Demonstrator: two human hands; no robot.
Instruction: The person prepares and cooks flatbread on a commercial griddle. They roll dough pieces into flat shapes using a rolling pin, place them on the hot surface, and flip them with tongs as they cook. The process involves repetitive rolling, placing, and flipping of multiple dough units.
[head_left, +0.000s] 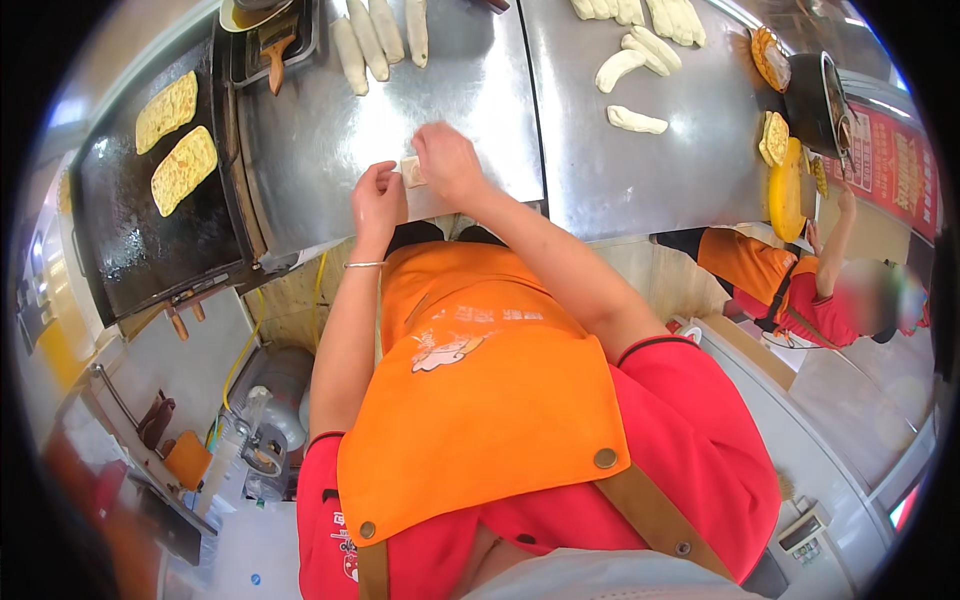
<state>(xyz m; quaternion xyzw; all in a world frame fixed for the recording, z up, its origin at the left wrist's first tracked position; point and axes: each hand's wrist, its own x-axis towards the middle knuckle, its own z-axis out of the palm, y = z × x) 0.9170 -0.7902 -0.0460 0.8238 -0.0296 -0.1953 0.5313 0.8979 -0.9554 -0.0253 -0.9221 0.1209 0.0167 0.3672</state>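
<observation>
A small pale piece of dough (412, 172) lies between my hands, near the front edge of the steel worktop (480, 97). My right hand (452, 161) has its fingers on the dough's right side and hides part of it. At the dough's left side is my left hand (379, 199), fingers curled; whether they pinch the dough cannot be seen. Farther back on the same worktop lie several long rolled dough pieces (386, 30), side by side.
Two browned flatbreads (184, 171) lie on a dark griddle (127, 217) at left. A wooden-handled brush (276, 64) rests in a black tray (304, 52). More dough strips (636, 120) lie on the right worktop. Beyond a black pot (814, 101), a co-worker (780, 289) stands at right.
</observation>
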